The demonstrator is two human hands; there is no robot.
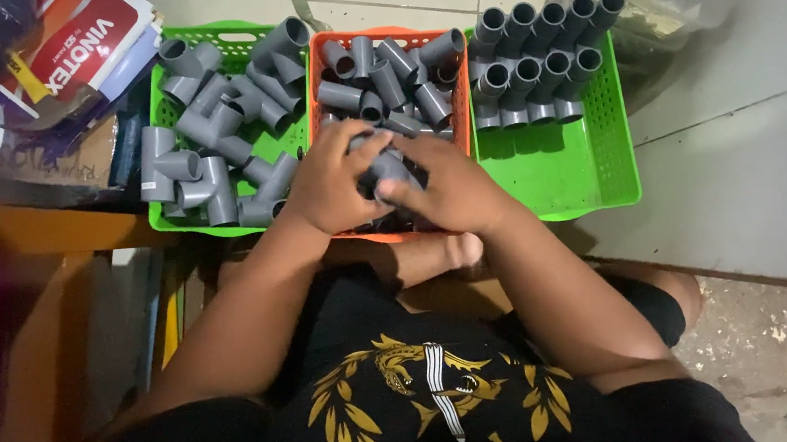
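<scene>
We clamp both hands, left (pixel 330 184) and right (pixel 442 184), on a grey fitting (pixel 387 167); finished assemblies (pixel 532 74) half-fill the two-o'clock basket (pixel 587 178), with loose pieces remaining in the orange basket (pixel 389 39).

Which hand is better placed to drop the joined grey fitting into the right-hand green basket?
Probably the right hand: it grips the grey fitting alongside the left hand and sits nearer the green basket, whose front half is bare.

Red-white flat package (pixel 84 39), top left

pale tiled floor (pixel 745 175), rough concrete patch (pixel 778 350), orange wooden furniture (pixel 29 231)
</scene>
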